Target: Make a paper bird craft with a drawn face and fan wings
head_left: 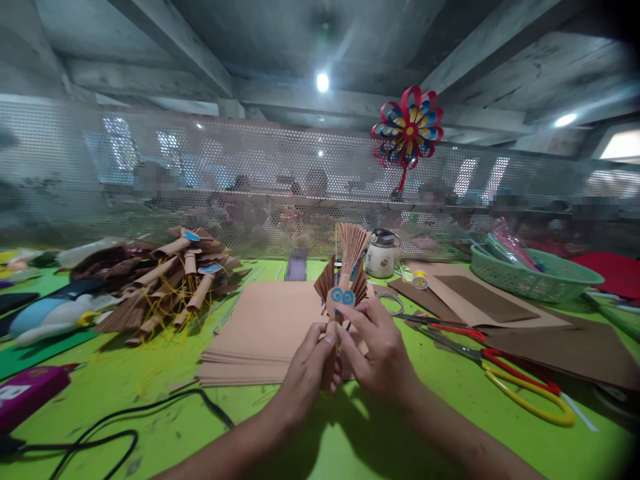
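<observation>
A brown paper figure (351, 257) is held upright at the middle of the head view. It has a pleated fan on top, pleated paper at its sides and a piece with blue ringed eyes (342, 297) on its front. My left hand (313, 360) is closed around the rolled lower part. My right hand (383, 347) grips the figure from the other side, its index finger lying against the front just below the eyes. Some of the fingers behind the figure are hidden. Beneath and behind my hands lies a stack of light brown paper sheets (265, 327).
Similar paper figures with yellow string (170, 280) are heaped left. A glue gun or similar purple tool (35, 397) and a black cable (135, 403) lie front left. Right are scissors (525, 393), dark paper (570, 343), tape (420, 280), a jar (381, 257) and a green basket (540, 270).
</observation>
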Tool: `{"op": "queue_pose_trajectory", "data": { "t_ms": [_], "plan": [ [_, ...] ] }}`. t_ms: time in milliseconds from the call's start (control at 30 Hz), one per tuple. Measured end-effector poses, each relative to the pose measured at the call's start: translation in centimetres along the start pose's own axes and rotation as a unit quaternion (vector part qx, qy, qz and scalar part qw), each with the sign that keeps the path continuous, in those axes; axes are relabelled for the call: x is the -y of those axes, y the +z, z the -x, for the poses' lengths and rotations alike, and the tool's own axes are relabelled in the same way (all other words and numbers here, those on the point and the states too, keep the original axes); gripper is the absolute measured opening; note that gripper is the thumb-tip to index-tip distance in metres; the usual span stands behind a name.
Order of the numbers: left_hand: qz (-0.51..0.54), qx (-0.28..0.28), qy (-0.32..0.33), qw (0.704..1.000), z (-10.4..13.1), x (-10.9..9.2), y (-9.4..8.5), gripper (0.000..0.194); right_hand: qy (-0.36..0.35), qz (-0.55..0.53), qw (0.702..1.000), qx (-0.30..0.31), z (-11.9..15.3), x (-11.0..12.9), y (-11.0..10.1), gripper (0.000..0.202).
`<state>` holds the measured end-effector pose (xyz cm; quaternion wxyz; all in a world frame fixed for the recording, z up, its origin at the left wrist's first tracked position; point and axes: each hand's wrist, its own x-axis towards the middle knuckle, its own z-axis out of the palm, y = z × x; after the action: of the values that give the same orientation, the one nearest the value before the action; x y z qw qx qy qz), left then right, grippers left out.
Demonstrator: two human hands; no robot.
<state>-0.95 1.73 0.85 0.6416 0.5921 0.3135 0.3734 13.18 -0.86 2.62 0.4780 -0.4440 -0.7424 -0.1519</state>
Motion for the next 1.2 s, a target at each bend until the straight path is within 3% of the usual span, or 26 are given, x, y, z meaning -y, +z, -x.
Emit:
{"op": "queue_pose_trajectory", "data": {
  "t_ms": [500,1200],
  "plan": [
    [-0.008,0.01,0.018,1.0,-0.1,0.6,0.0,0.041,-0.005,0.016,0.999,-0.05,0.3,0.1,0.5,0.024],
    [0.0,0.029,0.005,1.0,-0.5,1.1,-0.5,0.04,-0.012,0.028,0.999,-0.04,0.2,0.2,0.5,0.022]
  ]
}}
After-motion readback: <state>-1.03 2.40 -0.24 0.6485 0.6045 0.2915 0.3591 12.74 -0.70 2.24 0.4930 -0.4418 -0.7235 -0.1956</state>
